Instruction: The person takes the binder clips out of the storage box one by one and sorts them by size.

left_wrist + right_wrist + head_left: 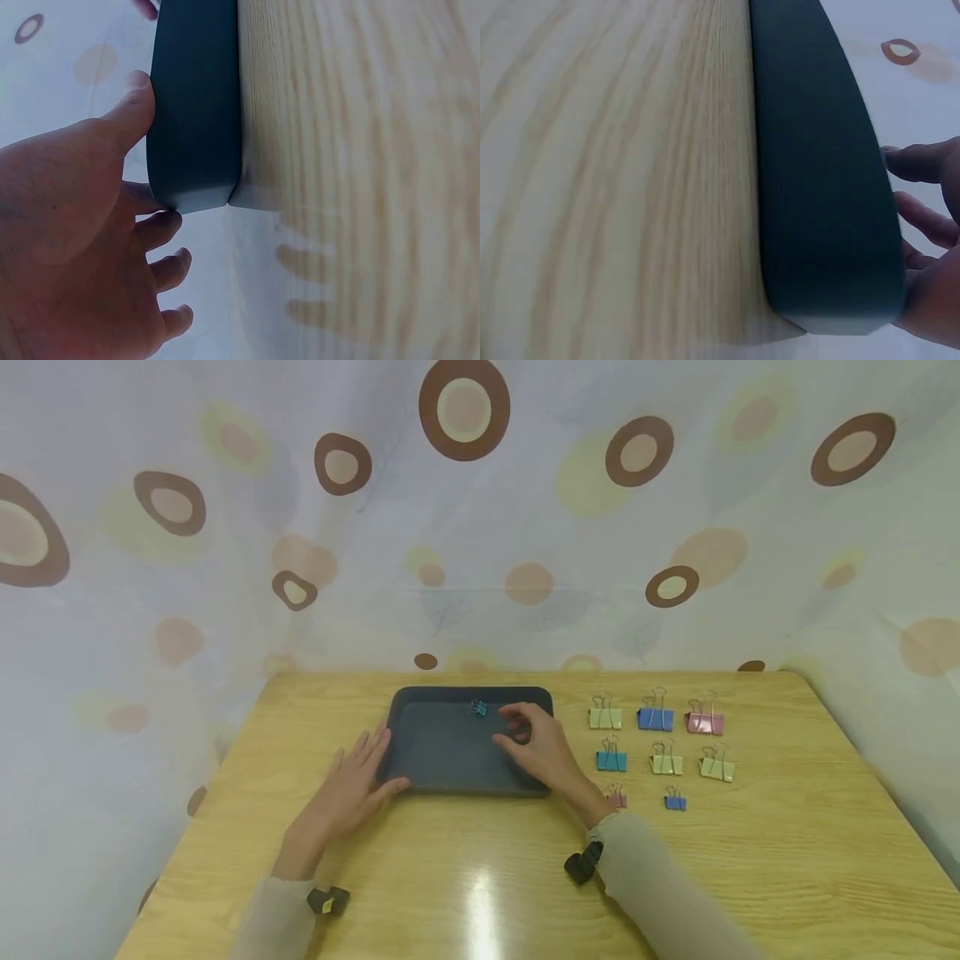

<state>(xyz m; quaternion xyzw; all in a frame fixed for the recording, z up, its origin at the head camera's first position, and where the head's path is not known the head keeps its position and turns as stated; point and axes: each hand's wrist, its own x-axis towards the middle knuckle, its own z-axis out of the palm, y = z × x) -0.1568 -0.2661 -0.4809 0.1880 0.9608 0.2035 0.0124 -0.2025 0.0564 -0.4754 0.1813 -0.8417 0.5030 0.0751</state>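
Observation:
A dark rectangular tray (450, 756) lies on the wooden table, and inside it near the far edge is a small teal binder clip (478, 708). My left hand (347, 793) touches the tray's left side with its fingers extended; in the left wrist view the thumb lies against the tray wall (195, 105). Over the right part of the tray is my right hand (546, 750), thumb and fingers loosely bent and apart, just right of the teal clip. Nothing shows between them. The tray wall hides part of that hand in the right wrist view.
Right of the tray, binder clips stand in rows: a blue one (656, 719), a pink one (705, 723), a larger teal one (612, 762) and several others. My right forearm partly covers a small pink clip (617, 799). A patterned curtain (480, 568) hangs behind the table.

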